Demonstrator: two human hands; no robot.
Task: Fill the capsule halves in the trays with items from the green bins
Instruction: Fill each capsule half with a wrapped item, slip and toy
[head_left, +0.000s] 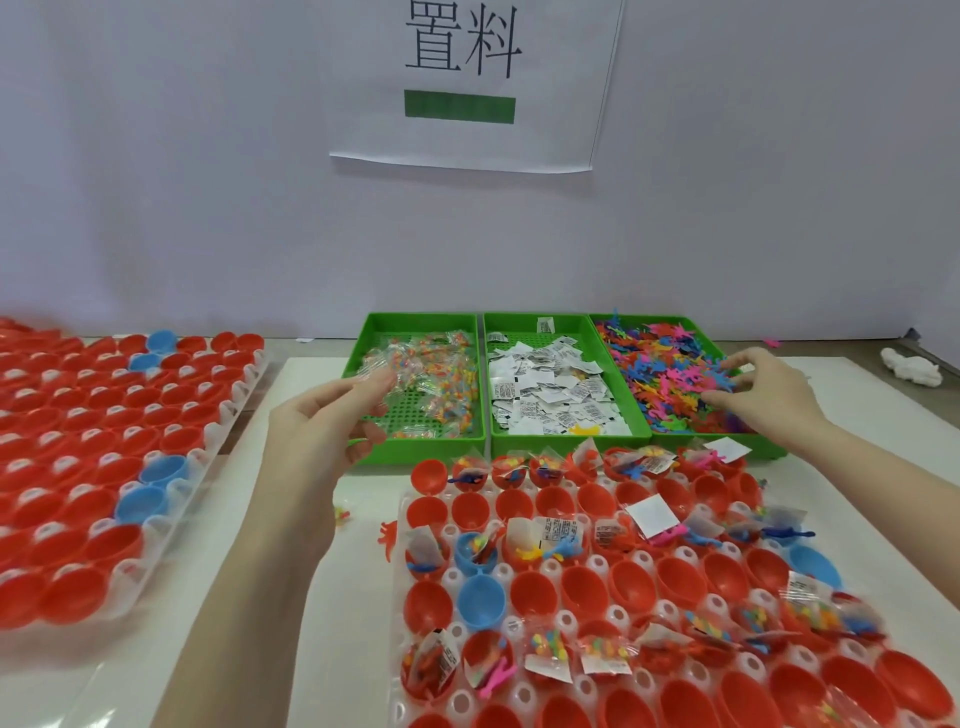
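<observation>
Over the three green bins at the back of the table, both hands were reaching in at once. The left hand (332, 415) pinched a clear packet of coloured beads between thumb and fingers above the left bin (363, 358). The right hand (763, 395) had its fingers curled down into the right bin (675, 322), picking at the pile of small rubbery figures (670, 379); whether one was actually gripped could not be told. The middle bin (537, 319) held white printed sachets.

The near tray (410, 691) of red capsule halves lay just in front of the bins, unevenly filled: some cups held packet, sachet and figure, while many red ones and a blue half (480, 603) stood empty.

Risks, in my judgement: the figures looked tangled, so several might lift together and spill. A stray orange figure (387, 535) already lay on the table beside the tray. Packets stood proud of their cups and could be swept out by a passing forearm. The patchy filling invited missed or doubled cups.

A second tray (228, 415) of unfilled halves waited at the left, well apart. A crumpled white cloth (911, 366) lay at far right.
</observation>
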